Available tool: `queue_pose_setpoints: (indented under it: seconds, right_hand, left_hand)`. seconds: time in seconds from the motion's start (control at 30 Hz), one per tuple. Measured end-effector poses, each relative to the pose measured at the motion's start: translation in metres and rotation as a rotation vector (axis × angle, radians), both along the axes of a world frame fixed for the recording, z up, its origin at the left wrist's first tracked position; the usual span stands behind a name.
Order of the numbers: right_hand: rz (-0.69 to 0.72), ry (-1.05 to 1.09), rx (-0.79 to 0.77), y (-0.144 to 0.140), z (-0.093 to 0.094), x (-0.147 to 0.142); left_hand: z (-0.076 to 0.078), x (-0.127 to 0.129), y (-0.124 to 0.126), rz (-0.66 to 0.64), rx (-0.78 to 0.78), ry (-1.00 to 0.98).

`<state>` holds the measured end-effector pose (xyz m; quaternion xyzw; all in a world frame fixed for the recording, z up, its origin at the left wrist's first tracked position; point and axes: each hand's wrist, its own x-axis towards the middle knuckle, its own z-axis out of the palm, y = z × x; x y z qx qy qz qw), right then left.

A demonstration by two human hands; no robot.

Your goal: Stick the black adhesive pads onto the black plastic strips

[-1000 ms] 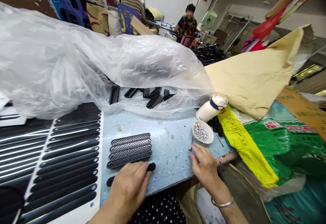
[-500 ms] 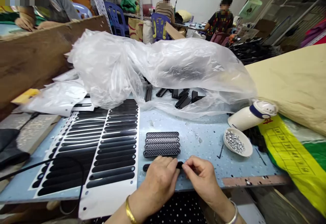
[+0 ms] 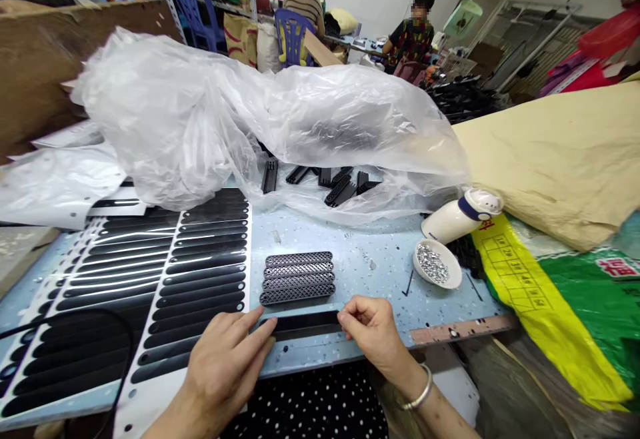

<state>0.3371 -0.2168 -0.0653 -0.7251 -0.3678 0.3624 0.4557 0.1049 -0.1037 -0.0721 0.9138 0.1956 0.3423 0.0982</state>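
A long, narrow black strip (image 3: pixel 307 321) with a smooth face lies near the front edge of the table. My left hand (image 3: pixel 227 356) is at its left end, fingers stretched out, the fingertips resting on or beside that end. At the right end, my right hand (image 3: pixel 375 332) has thumb and forefinger pinched on the strip's tip. Just behind the strip is a row of several black lattice-patterned bars (image 3: pixel 299 278), placed side by side. To the left are white sheets of long black stickers (image 3: pixel 197 279) with rounded ends.
A large clear plastic bag (image 3: pixel 350 119) covers the back, with loose black pieces (image 3: pixel 343 186) at its mouth. On the right are a white bowl (image 3: pixel 453 272) of small silvery parts, an Allen key (image 3: pixel 409 283), a white bottle (image 3: pixel 450 218) and a yellow-green bag (image 3: pixel 530 292).
My left hand has slid left off the middle of the strip to its left end, uncovering its face. My right hand still pinches the right end. The view has shifted slightly right.
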Motion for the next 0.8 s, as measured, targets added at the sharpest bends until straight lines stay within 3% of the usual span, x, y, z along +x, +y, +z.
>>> queue_pose_setpoints:
  seconds: [0.13, 0.23, 0.33, 0.6, 0.8]
  right_hand:
    - [-0.015, 0.080, -0.007, 0.001, 0.014, -0.006]
    - [0.008, 0.221, 0.041, 0.000, 0.033, -0.014]
    - [0.000, 0.231, 0.061, -0.002, 0.040, -0.016]
    - [-0.067, 0.184, -0.040, -0.002, 0.013, -0.005]
    - [-0.017, 0.023, -0.032, -0.003, 0.009, -0.004]
  left_hand:
    - [-0.012, 0.005, 0.001, -0.059, -0.049, -0.077]
    - [-0.009, 0.008, 0.001, -0.096, -0.060, -0.081]
    - [-0.005, 0.009, 0.002, -0.112, -0.060, -0.086]
    - [-0.005, 0.009, 0.001, -0.100, -0.092, -0.124]
    - [-0.005, 0.009, 0.003, -0.099, -0.105, -0.088]
